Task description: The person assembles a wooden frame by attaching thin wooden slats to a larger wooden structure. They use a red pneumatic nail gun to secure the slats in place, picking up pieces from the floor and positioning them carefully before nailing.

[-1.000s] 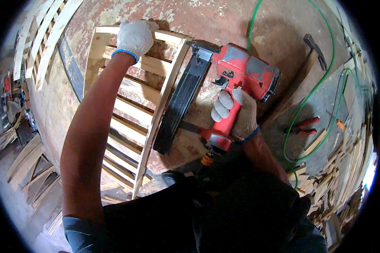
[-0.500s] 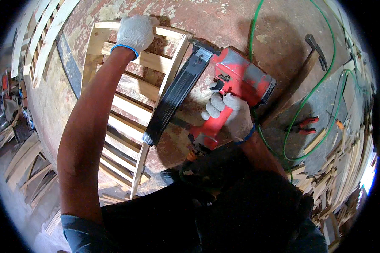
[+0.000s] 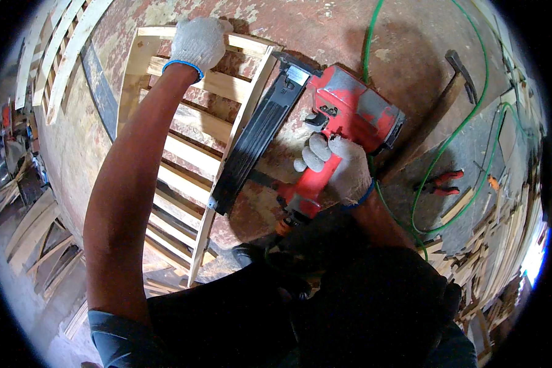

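Red nail gun (image 3: 349, 116) was held by the right hand (image 3: 343, 168), whose grip was closed around its handle. Ahead of this grip, its black magazine (image 3: 254, 144) lay along the wooden frame (image 3: 190, 153). Left hand (image 3: 196, 42), grip closed, pressed the frame's far top slat.

Left hand (image 3: 197, 40) and right hand (image 3: 343, 168) both in white knitted cloth gloves, matt, with blue cuff trim; slatted frame (image 3: 184, 153) of pale, bare, unfinished wood, sawn and rough. Nail gun (image 3: 343, 116) has a red painted body, scuffed and dull, and a black matt metal magazine; green hose (image 3: 454, 135) smooth, plastic-looking; worktop (image 3: 325, 30) rough, worn and patchy reddish.
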{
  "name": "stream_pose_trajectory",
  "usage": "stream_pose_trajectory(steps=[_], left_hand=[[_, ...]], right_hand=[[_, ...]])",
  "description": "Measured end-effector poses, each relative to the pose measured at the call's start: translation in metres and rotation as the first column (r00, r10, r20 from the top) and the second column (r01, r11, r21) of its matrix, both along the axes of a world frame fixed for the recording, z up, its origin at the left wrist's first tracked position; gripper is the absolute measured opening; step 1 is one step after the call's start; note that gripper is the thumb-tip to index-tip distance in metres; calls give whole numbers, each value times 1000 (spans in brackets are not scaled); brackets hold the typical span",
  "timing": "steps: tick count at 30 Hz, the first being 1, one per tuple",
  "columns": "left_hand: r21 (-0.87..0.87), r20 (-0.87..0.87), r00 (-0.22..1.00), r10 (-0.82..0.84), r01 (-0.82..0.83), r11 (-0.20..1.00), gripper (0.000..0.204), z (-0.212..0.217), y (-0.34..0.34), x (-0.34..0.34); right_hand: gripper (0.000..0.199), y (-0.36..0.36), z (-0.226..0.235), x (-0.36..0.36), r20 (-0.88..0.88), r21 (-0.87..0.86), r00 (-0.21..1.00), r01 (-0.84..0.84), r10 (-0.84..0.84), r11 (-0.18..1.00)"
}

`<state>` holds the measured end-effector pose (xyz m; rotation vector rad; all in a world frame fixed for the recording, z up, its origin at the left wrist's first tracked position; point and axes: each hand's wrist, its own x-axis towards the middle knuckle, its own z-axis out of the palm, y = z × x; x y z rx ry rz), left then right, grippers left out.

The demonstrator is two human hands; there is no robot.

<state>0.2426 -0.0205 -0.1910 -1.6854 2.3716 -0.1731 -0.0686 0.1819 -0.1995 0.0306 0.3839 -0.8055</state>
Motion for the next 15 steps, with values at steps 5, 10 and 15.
stream_pose_trajectory(steps=[5, 10, 15], left_hand=[[-48, -23, 1000, -16, 15, 999, 30, 0, 3, -2], [-7, -15, 1000, 2, -3, 1000, 31, 4, 3, -4], [48, -51, 999, -20, 22, 999, 42, 11, 2, -2]], right_hand=[[49, 1, -2, -2, -20, -73, 1000, -24, 22, 997], [41, 6, -16, -8, -41, -36, 999, -26, 24, 999], [19, 7, -26, -17, -490, -357, 870, -248, 46, 900]])
